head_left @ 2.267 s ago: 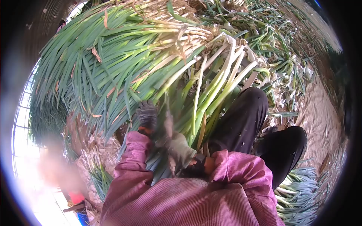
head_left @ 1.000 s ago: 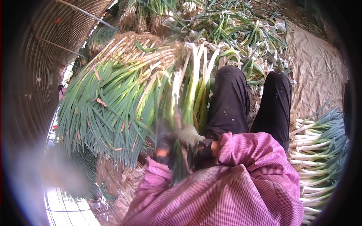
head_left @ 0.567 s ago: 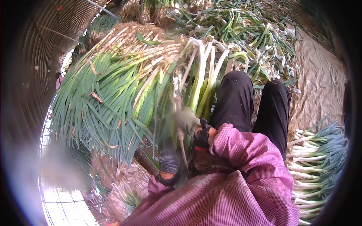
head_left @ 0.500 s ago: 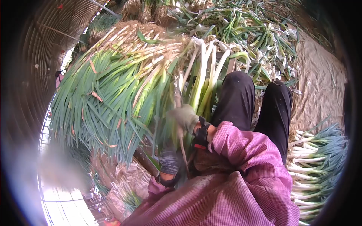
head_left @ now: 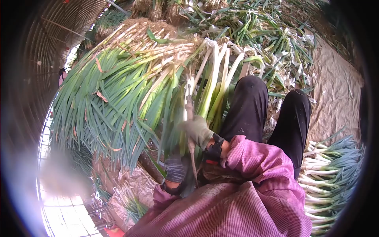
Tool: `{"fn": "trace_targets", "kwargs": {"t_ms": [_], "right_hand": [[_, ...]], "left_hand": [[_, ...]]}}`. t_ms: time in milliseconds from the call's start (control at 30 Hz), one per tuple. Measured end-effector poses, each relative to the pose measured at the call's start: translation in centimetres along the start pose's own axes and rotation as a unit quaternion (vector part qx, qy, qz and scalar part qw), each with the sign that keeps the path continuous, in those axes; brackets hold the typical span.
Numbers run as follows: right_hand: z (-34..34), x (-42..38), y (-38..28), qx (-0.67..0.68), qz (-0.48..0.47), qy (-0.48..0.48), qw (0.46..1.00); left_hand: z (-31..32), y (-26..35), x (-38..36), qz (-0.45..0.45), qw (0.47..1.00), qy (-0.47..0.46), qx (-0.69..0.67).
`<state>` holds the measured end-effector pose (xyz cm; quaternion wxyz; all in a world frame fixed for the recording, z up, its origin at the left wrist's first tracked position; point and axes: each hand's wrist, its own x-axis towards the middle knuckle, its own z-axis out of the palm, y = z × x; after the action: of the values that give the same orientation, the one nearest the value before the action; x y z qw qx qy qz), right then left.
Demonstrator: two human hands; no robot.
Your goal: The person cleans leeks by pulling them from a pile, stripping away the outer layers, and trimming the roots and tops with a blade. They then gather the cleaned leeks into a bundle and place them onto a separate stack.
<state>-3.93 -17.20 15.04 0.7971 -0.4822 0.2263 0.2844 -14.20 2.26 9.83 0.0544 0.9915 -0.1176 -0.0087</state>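
Note:
My right hand (head_left: 199, 131), in a grey-green glove blurred by motion, is closed around a long, thin, brownish stick-like thing (head_left: 192, 152) whose lower end runs toward my lap. Its upper part lies along the white shaft of a green onion (head_left: 187, 93). Lower and to the left, my left hand (head_left: 175, 169) wears a dark grey striped glove. The onion's green leaves come down to it, and it appears closed on them, though its fingertips are in shadow. Several thick, peeled green onions (head_left: 215, 75) lean just right of the held one, beside my knee.
A large pile of unpeeled green onions (head_left: 114, 91), roots away from me, fills the left. Stripped leaves (head_left: 264, 43) are heaped at the back. Right of my legs, cleaned onions (head_left: 319, 181) lie in a row near a brown sheet (head_left: 331, 87). A wire-mesh frame (head_left: 67, 213) stands lower left.
My right hand has shifted slightly down and right in view, with the stick-like thing still in it. The white onion shaft shows more clearly. My left hand stays nearly in place.

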Motion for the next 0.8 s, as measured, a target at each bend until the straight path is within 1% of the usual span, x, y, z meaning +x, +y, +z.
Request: {"fn": "trace_targets", "kwargs": {"t_ms": [33, 100, 133, 200, 233, 300, 333, 433, 500, 533, 600, 633, 700, 733, 767, 800], "right_hand": [[-0.1, -0.4, 0.1, 0.007, -0.008, -0.001, 1.0], [-0.4, -1.3, 0.8, 0.021, -0.024, -0.004, 0.999], [-0.4, -1.3, 1.3, 0.004, -0.021, -0.014, 1.0], [-0.3, -1.2, 1.9, -0.03, -0.015, -0.034, 0.999], [-0.5, -1.5, 1.5, -0.011, 0.0, -0.035, 0.999], [-1.0, -2.6, 0.1, 0.027, 0.029, -0.039, 0.998], [-1.2, -2.4, 0.1, 0.021, 0.02, -0.038, 0.999], [-1.5, -1.8, 0.2, 0.002, 0.002, -0.051, 0.999], [-1.6, -2.6, 0.0, -0.013, 0.009, -0.075, 0.997], [-1.8, -2.4, 0.2, -0.028, 0.006, -0.073, 0.997], [-2.4, -1.7, 0.7, -0.059, 0.002, -0.067, 0.996], [-2.7, -2.0, 0.7, -0.071, -0.012, -0.08, 0.994], [-3.6, -2.9, 0.6, -0.101, -0.037, -0.102, 0.989], [-4.2, -4.1, -0.2, -0.13, -0.034, -0.126, 0.983], [-4.8, -5.4, -0.7, -0.128, -0.073, -0.094, 0.985], [-5.3, -6.7, -0.9, -0.126, -0.113, -0.061, 0.984]], "left_hand": [[-0.2, 0.1, 0.2, -0.009, 1.0, -0.008, -0.016], [-1.2, 1.0, 0.9, 0.074, 0.991, 0.102, -0.043], [-1.6, 1.4, 1.0, 0.116, 0.979, 0.155, -0.056], [-0.4, 0.1, 0.7, 0.059, 0.991, 0.114, -0.033], [0.2, -0.5, 0.4, 0.029, 0.995, 0.094, -0.022], [-1.6, 0.9, 0.6, -0.012, 0.997, 0.08, -0.009], [-2.5, 1.4, 0.7, -0.032, 0.997, 0.073, -0.002], [-3.2, 1.7, 0.6, -0.027, 0.994, 0.095, -0.047], [-3.1, 1.2, 0.7, -0.055, 0.987, 0.078, -0.13], [-3.1, 1.0, 0.8, -0.068, 0.98, 0.07, -0.171], [-6.0, 2.6, 0.5, -0.112, 0.942, 0.032, -0.316], [-7.7, 3.6, 0.2, -0.132, 0.912, 0.014, -0.387], [-9.9, 4.5, -0.6, -0.133, 0.909, 0.018, -0.394], [-10.9, 5.1, -0.9, -0.133, 0.909, 0.023, -0.396], [-11.8, 5.6, -1.2, -0.132, 0.907, 0.028, -0.398], [-12.3, 6.0, -1.0, -0.102, 0.926, 0.036, -0.361]]}}
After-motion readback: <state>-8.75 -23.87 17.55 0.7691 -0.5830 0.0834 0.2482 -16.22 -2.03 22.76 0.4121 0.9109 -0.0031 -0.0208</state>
